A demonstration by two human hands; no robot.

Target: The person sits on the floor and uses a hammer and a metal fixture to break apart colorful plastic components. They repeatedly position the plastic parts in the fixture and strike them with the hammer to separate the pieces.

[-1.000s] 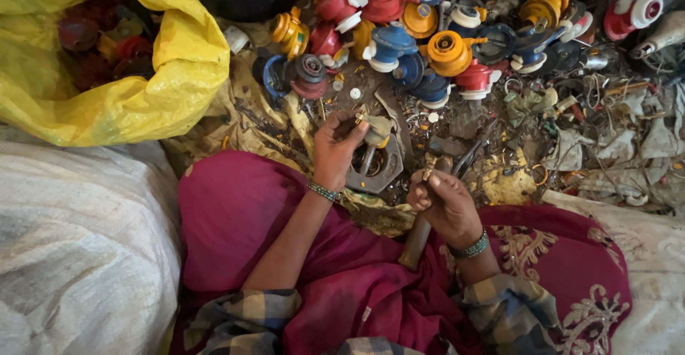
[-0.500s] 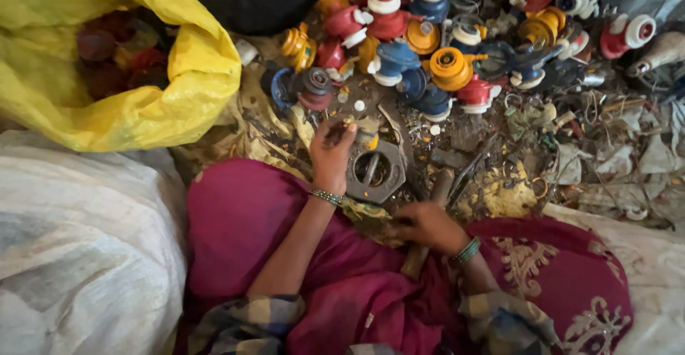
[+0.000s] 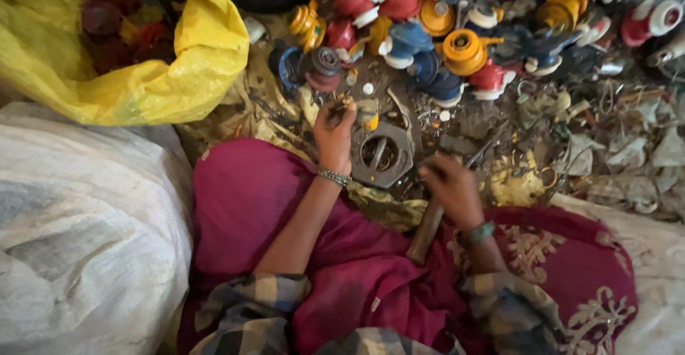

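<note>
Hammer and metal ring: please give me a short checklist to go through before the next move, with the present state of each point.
1. Right hand closed around the wooden handle: ok.
2. Head of that tool visible and aligned: cannot tell, the hand hides it.
3. Left hand pinching a small part: ok, but its kind is too small to tell.
4. Metal ring flat on the ground between both hands: ok.
5. Left fingers away from the ring: ok, they are above its upper edge, apart from it.
6. Ground around the ring free of loose bits: not ok, scraps and coloured plastic parts lie close by.
</note>
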